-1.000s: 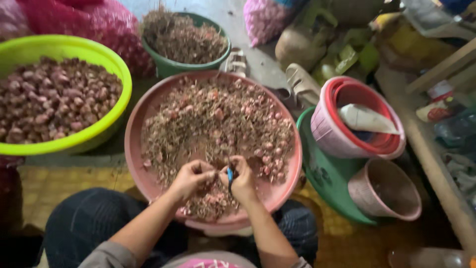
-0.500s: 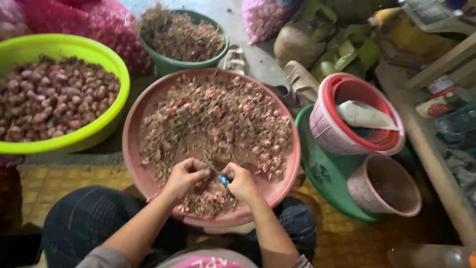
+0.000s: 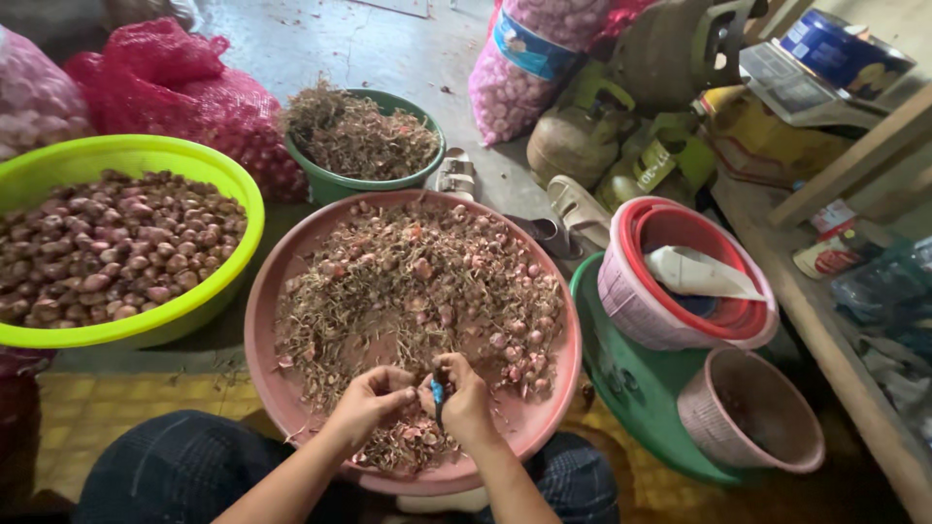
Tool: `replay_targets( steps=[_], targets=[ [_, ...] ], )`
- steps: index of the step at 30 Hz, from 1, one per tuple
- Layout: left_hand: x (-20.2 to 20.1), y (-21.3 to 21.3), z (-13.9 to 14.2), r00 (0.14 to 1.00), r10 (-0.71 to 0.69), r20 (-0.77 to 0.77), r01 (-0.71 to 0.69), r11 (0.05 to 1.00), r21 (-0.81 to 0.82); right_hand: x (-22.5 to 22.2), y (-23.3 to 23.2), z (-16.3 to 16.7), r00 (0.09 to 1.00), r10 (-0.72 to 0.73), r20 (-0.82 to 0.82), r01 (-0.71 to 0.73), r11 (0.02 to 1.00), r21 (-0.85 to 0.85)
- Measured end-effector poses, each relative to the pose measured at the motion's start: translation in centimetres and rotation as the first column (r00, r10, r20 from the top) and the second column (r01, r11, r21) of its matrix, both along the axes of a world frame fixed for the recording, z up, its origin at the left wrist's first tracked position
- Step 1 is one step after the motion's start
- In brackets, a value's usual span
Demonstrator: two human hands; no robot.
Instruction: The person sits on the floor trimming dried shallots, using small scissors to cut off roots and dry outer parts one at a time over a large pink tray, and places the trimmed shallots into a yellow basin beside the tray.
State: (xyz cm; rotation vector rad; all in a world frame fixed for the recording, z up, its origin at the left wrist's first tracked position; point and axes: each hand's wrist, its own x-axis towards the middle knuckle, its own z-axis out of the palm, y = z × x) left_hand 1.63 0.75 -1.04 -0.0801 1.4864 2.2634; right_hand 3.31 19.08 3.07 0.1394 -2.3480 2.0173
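Near edge, lower centre of frame: my left hand (image 3: 369, 400) and right hand (image 3: 468, 400) meet over the near rim of the pink basin (image 3: 262, 330). Left grip is curled shut on a small shallot (image 3: 419, 396), pinched at the fingertips. Right grip is closed around a small blue-handled knife (image 3: 438, 393); blade mostly hidden, so I can't tell the edge direction. Handle's long axis runs roughly up-down in frame, tip end toward the shallot. Shallot is too covered to read its axis.

My guess is both hands sit low over the basin so trimmings fall straight into it. Basin sits between my knees, just past the dark trousers (image 3: 175, 466), likely for short reach.

Basin is filled with loose shallots mixed with dry roots and skins (image 3: 408, 291), denser toward centre.

Left of frame: lime-green bowl (image 3: 228, 184) of shallots, touching or just beside the basin.

Upper centre: dark green tub (image 3: 335, 184) heaped with dry stalk waste.

Right: red-rimmed basket (image 3: 631, 291) and a smaller pink basket (image 3: 748, 408) on a green tray.

Far: red mesh sacks (image 3: 165, 78) on the floor.
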Motion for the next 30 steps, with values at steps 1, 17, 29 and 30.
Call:
replay_targets(
  steps=[1, 17, 29, 30],
  targets=[
    [0.0, 0.0, 0.0, 1.000, 0.015, 0.023, -0.015, 1.000, 0.006, 0.0, 0.1, 0.0, 1.000, -0.005, -0.001, 0.005, 1.000, 0.002],
    [-0.4, -0.3, 1.0, 0.989, 0.112, 0.101, -0.112, 0.994, -0.005, -0.3, 1.0, 1.7, 0.999, 0.033, -0.001, -0.030, 0.921, 0.389],
    [-1.0, -1.1, 0.0, 0.998, 0.052, 0.027, -0.054, 0.995, 0.081, -0.7, 2.6, 0.4, 0.936, 0.166, 0.309, -0.261, 0.918, 0.297],
    [-0.9, -0.9, 0.0, 0.999, 0.047, -0.004, -0.046, 0.995, 0.086, -0.8, 2.8, 0.0, 0.952, 0.168, 0.254, -0.242, 0.925, 0.294]
  ],
)
